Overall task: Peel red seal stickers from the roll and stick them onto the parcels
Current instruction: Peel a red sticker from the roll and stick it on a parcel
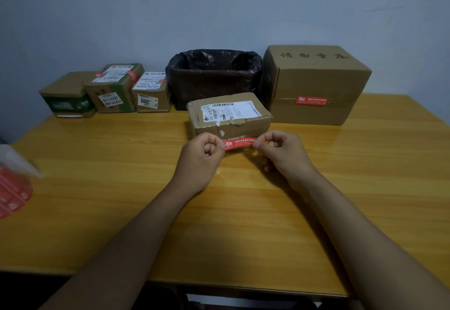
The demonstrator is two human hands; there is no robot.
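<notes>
A: While both hands are pinching it, where is the red seal sticker [239, 144] sitting?

B: It's hanging just near of the middle parcel [229, 117], above the tabletop [121, 163]; left hand [203, 157] and right hand [282, 155] are each gripping one end

A: How is it handling?

B: Probably light, floppy and tacky, so holding the tips is keeping it flat

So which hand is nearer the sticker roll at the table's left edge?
Left. The left hand lies closer to the roll; the right hand is farther right.
</notes>
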